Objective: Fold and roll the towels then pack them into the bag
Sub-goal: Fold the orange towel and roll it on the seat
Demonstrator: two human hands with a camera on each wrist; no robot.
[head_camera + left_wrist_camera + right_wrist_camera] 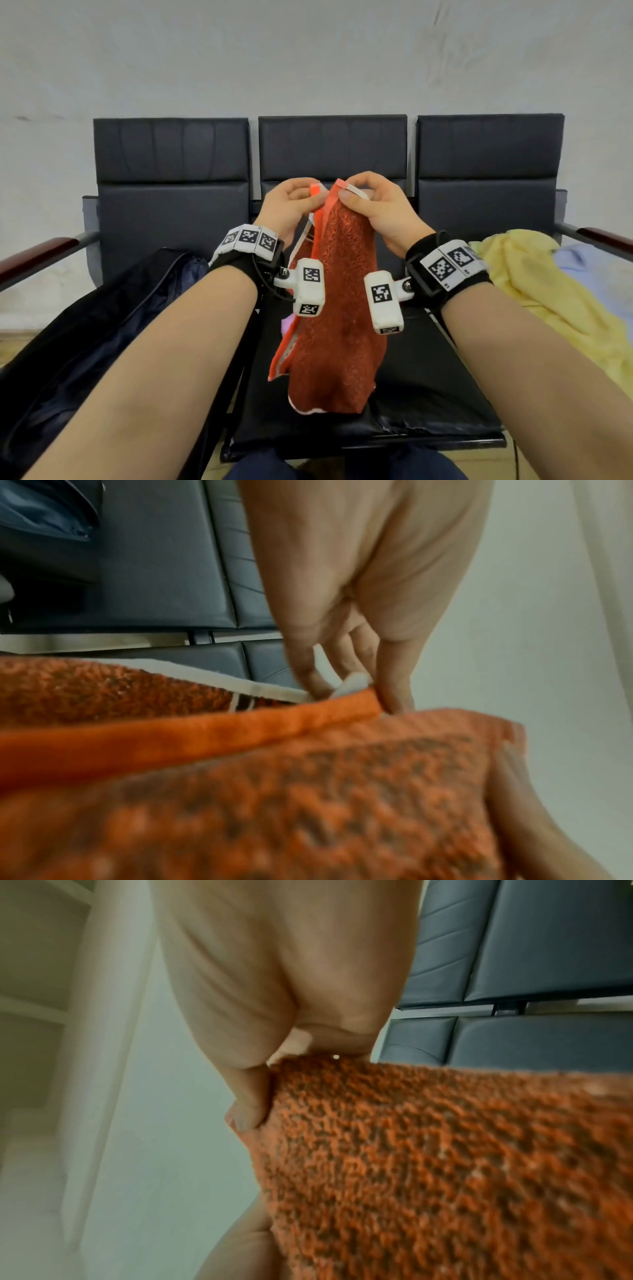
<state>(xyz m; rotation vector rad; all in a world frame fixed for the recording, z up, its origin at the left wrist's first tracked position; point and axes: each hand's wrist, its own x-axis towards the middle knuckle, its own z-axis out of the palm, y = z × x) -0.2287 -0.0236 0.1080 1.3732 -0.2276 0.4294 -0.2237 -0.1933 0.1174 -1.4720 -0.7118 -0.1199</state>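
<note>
An orange towel [337,308] with a white border hangs in the air over the middle seat, its lower end reaching the seat cushion. My left hand [294,202] pinches one top corner and my right hand [373,202] pinches the other, the two corners held close together. The left wrist view shows my left hand [363,685] pinching the towel [274,791] by its white-edged hem. In the right wrist view my right thumb presses the towel [445,1150] at its top edge. A dark open bag [85,335] lies on the left seat.
A yellow towel [534,284] and a pale blue towel [582,260] lie heaped on the right seat. A bit of pink cloth [287,324] shows behind the orange towel. The bench [171,150] has three dark padded seats with armrests [44,253] at both ends.
</note>
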